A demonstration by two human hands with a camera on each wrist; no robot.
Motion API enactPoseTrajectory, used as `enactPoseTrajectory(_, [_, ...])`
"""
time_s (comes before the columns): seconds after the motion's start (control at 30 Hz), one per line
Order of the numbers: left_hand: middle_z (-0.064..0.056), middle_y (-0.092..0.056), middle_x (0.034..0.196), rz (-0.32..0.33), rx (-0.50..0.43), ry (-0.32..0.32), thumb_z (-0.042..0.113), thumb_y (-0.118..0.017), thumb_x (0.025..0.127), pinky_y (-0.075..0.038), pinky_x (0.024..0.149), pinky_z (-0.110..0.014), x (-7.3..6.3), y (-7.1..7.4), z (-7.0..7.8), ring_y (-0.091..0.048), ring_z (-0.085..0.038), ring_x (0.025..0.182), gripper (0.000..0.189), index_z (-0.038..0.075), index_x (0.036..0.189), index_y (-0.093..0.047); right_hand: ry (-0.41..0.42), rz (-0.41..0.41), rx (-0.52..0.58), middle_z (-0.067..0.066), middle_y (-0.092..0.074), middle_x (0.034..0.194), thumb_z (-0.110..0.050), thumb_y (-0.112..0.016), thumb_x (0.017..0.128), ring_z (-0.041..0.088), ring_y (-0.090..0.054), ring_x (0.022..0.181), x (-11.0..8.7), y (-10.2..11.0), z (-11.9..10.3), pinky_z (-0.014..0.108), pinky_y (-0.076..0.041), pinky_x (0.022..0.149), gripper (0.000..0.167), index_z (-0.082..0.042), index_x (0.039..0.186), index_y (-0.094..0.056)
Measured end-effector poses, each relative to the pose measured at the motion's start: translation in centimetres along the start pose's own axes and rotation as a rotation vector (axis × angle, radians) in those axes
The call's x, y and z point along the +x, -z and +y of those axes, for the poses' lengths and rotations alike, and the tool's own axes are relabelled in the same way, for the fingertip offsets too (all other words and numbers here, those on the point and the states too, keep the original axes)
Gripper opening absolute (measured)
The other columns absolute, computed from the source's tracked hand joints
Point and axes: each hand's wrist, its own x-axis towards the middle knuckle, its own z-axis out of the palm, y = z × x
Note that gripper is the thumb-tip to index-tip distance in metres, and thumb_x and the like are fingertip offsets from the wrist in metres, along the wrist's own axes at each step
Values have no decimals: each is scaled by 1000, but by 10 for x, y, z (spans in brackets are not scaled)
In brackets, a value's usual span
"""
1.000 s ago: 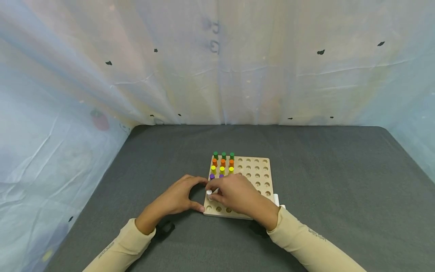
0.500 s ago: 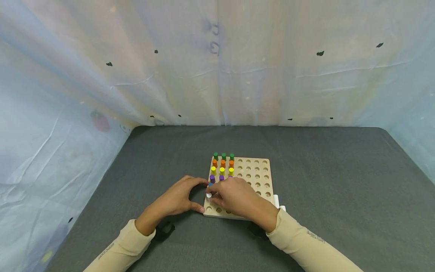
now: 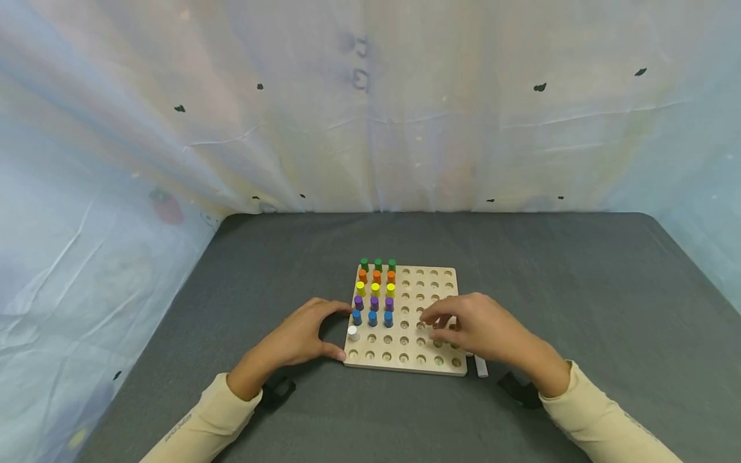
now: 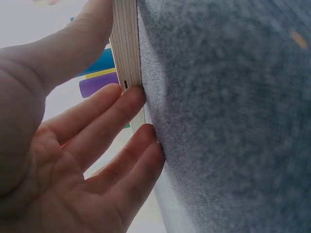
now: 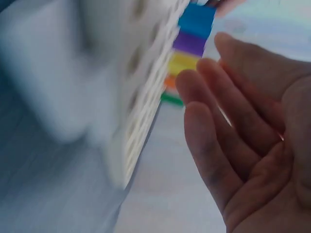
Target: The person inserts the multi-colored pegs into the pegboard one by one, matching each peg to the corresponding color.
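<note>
A square wooden pegboard (image 3: 399,367) lies on the table. Upright in its left columns stand rows of green, orange, yellow, purple and blue pegs (image 3: 372,319). One white peg (image 3: 353,333) stands in the leftmost hole of the row in front of the blue ones. My left hand (image 3: 301,334) touches the board's left edge with spread thumb and fingertips; the left wrist view shows fingers (image 4: 131,104) against the wooden side. Over the board's right part hovers my right hand (image 3: 477,326), fingers slightly bent. Nothing is between those fingers in the right wrist view.
A loose white peg (image 3: 481,366) lies on the table by the board's right edge, with another partly hidden by the right hand. Grey cloth (image 3: 579,308) covers the table. A pale curtain (image 3: 428,128) hangs behind it and at both sides.
My right hand has let go of the white peg, which now stands in the board, and has moved right, uncovering the blue row. My left hand stays at the edge.
</note>
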Motion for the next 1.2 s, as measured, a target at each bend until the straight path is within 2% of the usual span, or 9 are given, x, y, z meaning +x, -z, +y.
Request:
enactPoseTrajectory(0.17, [0,-59,139,-7,5,-4,40,-90,67,-42,109,-51,1,0,-1,-49,-24,133,80,21,138,-58,-33,-43,49,-14,-74,99,-25,-76,88,-2,-66,84,-24,13,30,23,-53,68,21,-25,109,-74])
enactPoseTrajectory(0.33, [0,-59,139,-14,1,-2,40,-90,67,-41,110,-51,1,1,-1,-48,-25,134,80,21,138,-58,-24,-76,78,-14,-74,101,-31,-77,87,3,-68,91,-41,18,45,27,-56,73,25,-27,111,-73])
enactPoseTrajectory(0.57, [-1,-59,139,-4,9,-9,39,-90,68,-41,109,-51,-1,1,-3,-48,-25,134,80,19,138,-58,24,-118,105,-16,-73,103,-35,-80,83,4,-69,95,-45,16,49,28,-57,79,28,-30,109,-72])
enactPoseTrajectory(0.83, [-1,-59,139,-10,8,0,39,-90,68,-42,109,-51,0,1,0,-49,-25,134,80,20,138,-58,59,-151,80,-19,-68,105,-42,-83,77,3,-65,97,-48,13,53,31,-55,83,33,-33,106,-70])
enactPoseTrajectory(1.0, [-1,-59,139,-10,15,12,39,-91,67,-42,109,-51,0,1,0,-49,-24,134,81,21,139,-58,66,-117,48,-20,-67,104,-39,-81,81,1,-64,95,-46,11,57,30,-55,80,27,-34,105,-70])
enactPoseTrajectory(1.2, [-1,-59,140,-11,16,9,39,-90,68,-42,109,-52,0,1,0,-48,-25,134,81,20,139,-57,11,-38,-18,-21,-66,102,-37,-79,83,-1,-62,91,-46,10,62,29,-53,77,20,-35,101,-71])
